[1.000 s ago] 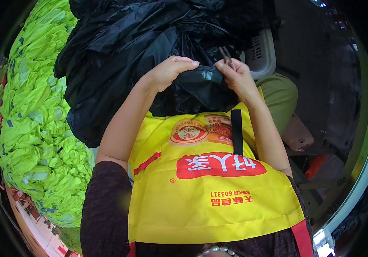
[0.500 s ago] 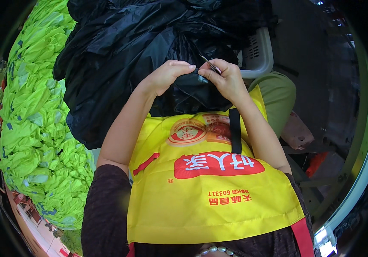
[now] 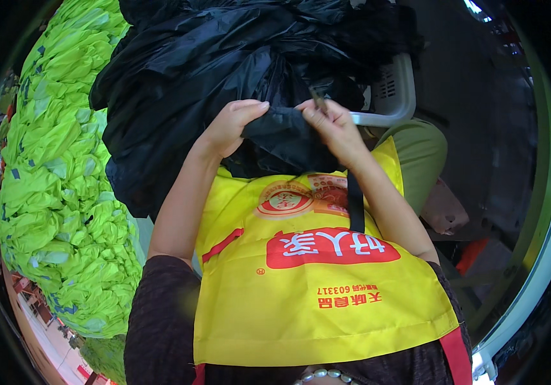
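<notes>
Thin, shiny black fabric [image 3: 179, 83] lies heaped in front of me and down to my lap. Its edge [image 3: 285, 122] is stretched between my two hands. My left hand [image 3: 232, 125] pinches that edge between thumb and fingers. A short way to the right, my right hand [image 3: 336, 128] is closed, with thumb and forefinger on the same edge. Small metal thread snips [image 3: 318, 99] stick up from the right hand's fingers, blurred by motion.
A long heap of bright lime-green fabric pieces [image 3: 63, 186] fills the left side. Beyond my right hand stands a light grey plastic basket [image 3: 407, 96], partly under the black fabric. I wear a yellow apron [image 3: 314, 327]. A metal frame [image 3: 532, 237] curves along the right.
My hands have moved apart, drawing a longer stretch of the black edge taut between them. The snips have tilted more upright in my right hand.
</notes>
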Demonstrator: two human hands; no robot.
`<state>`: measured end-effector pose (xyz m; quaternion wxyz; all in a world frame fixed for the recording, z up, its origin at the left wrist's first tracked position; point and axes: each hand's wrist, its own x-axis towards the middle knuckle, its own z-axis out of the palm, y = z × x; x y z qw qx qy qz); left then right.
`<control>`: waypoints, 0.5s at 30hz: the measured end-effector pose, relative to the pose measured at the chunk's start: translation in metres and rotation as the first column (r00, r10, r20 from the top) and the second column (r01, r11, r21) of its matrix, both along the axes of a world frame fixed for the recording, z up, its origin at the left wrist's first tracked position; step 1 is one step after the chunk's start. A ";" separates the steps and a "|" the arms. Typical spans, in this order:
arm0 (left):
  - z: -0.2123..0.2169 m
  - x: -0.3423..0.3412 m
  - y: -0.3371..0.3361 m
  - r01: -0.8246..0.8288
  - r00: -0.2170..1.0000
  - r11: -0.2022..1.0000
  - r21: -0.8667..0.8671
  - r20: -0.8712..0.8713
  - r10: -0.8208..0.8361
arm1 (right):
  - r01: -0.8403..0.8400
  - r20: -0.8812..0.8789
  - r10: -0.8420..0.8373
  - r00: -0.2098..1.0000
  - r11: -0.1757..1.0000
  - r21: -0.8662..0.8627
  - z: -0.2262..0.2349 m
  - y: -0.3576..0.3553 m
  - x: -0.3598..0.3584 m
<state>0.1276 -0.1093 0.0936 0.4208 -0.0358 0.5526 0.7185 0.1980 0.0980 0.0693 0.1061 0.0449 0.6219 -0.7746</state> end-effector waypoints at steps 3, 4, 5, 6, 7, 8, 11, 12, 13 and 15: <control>0.012 0.007 -0.036 -0.038 0.999 0.995 0.088 -0.032 0.041 | -0.126 -0.032 0.125 0.992 0.991 -0.050 0.002 -0.033 0.018; 0.022 0.012 -0.045 0.012 0.990 1.000 0.017 -0.138 -0.010 | -0.196 -0.041 0.196 0.980 0.980 -0.013 -0.001 -0.042 0.023; 0.023 0.015 -0.055 0.108 0.938 0.981 -0.162 -0.310 -0.155 | -0.227 -0.014 0.227 0.974 0.970 -0.086 -0.003 -0.051 0.030; 0.012 0.020 -0.068 0.176 0.912 0.906 -0.386 -0.282 -0.298 | -0.281 -0.104 0.277 0.955 0.960 -0.020 -0.007 -0.052 0.031; 0.005 0.027 -0.066 0.314 0.871 0.775 -0.549 -0.157 -0.465 | -0.332 -0.184 0.336 0.924 0.942 0.056 -0.011 -0.052 0.032; -0.031 0.037 -0.072 0.414 0.732 0.588 -0.695 -0.130 -0.669 | -0.253 -0.221 0.271 0.937 0.962 0.106 -0.016 -0.051 0.030; -0.103 0.049 -0.044 0.313 0.399 -0.094 -0.945 0.221 -0.890 | -0.093 -0.251 0.154 0.956 0.967 0.238 -0.029 -0.039 0.019; -0.142 0.047 -0.044 0.253 0.410 -0.124 -0.960 0.222 -0.885 | -0.086 -0.157 0.108 0.982 0.987 0.138 -0.047 -0.038 0.015; -0.143 0.042 -0.027 0.253 0.402 -0.156 -0.955 0.251 -0.881 | -0.059 -0.057 0.062 0.996 0.998 0.038 -0.071 -0.037 0.013; -0.138 0.045 -0.019 0.351 0.319 -0.117 -0.929 0.236 -0.918 | -0.016 0.368 0.084 0.926 0.983 -0.184 -0.091 -0.030 0.012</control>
